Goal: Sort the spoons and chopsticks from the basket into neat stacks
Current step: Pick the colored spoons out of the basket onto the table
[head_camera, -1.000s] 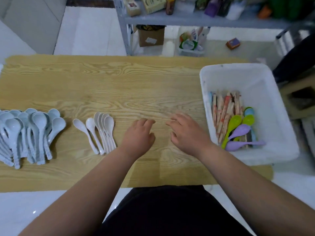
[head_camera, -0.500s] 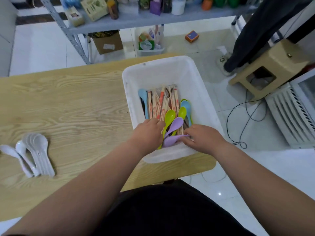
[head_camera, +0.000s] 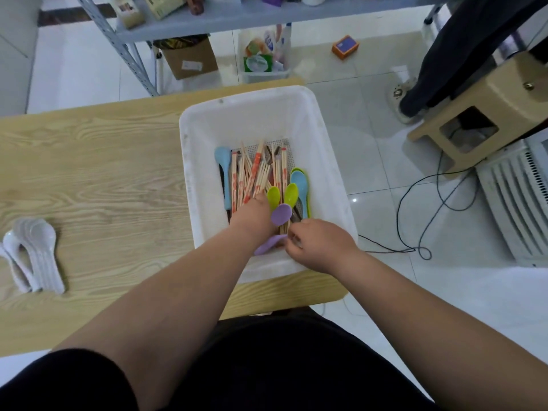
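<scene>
A white basket (head_camera: pixel 323 149) stands on the right end of the wooden table (head_camera: pixel 103 173). It holds several wooden chopsticks (head_camera: pixel 255 173) and blue (head_camera: pixel 223 161), green (head_camera: pixel 292 192) and purple spoons. My left hand (head_camera: pixel 252 218) reaches into the basket over the near ends of the chopsticks, and its fingers are hidden. One purple spoon (head_camera: pixel 281 214) sticks up between my hands. My right hand (head_camera: pixel 320 244) is at the basket's near right corner, its fingertips pinching the end of a second purple spoon (head_camera: pixel 268 244) that lies flat. White spoons (head_camera: pixel 35 256) lie stacked at the table's left.
The basket's right side overhangs the table edge above a tiled floor. A black cable (head_camera: pixel 415 203), a beige stool (head_camera: pixel 489 108) and a white ribbed appliance (head_camera: pixel 516 203) are to the right. A metal shelf (head_camera: pixel 237 19), a cardboard box (head_camera: pixel 189 60) and a person's leg (head_camera: pixel 444 54) lie beyond.
Both hands left the table and went into the basket as my view turned right. In the last half second, one purple spoon has risen upright and my right hand has closed on the other.
</scene>
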Motion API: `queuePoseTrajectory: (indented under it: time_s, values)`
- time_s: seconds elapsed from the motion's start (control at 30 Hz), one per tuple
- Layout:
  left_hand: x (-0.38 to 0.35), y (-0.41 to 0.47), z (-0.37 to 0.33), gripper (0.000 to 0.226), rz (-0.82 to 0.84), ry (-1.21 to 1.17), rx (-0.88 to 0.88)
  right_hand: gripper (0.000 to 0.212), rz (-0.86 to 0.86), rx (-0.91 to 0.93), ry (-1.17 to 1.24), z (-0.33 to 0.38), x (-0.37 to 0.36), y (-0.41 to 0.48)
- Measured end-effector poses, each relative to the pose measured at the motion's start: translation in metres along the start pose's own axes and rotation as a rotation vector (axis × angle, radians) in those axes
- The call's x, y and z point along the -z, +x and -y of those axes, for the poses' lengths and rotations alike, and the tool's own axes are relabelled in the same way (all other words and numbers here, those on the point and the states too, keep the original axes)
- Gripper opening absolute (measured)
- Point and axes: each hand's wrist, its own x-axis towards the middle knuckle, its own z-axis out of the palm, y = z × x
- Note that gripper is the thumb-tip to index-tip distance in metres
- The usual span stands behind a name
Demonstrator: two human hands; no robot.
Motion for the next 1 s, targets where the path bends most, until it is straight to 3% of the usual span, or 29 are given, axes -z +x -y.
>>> queuePoseTrajectory:
  time_s: [0.17, 0.53, 0.67, 1.0]
  values:
    - [-0.001, 0.001, 0.000, 0.028, 0.041, 0.045, -0.011, 0.028, -0.016, 0.005, -0.002, -0.003, -0.003, 0.002]
    - [0.005, 0.001, -0.007, 0.010, 0.164, 0.032, 0.016, 0.033, -0.037, 0.006, 0.018, -0.005, -0.008, 0.004]
    - [0.003, 0.000, -0.010, 0.022, 0.173, 0.055, 0.020, 0.034, -0.033, 0.001, 0.018, -0.006, -0.008, 0.005]
    - [0.005, -0.004, 0.001, 0.021, 0.128, -0.051, 0.003, 0.036, 0.007, -0.026, 0.026, -0.005, -0.003, 0.006]
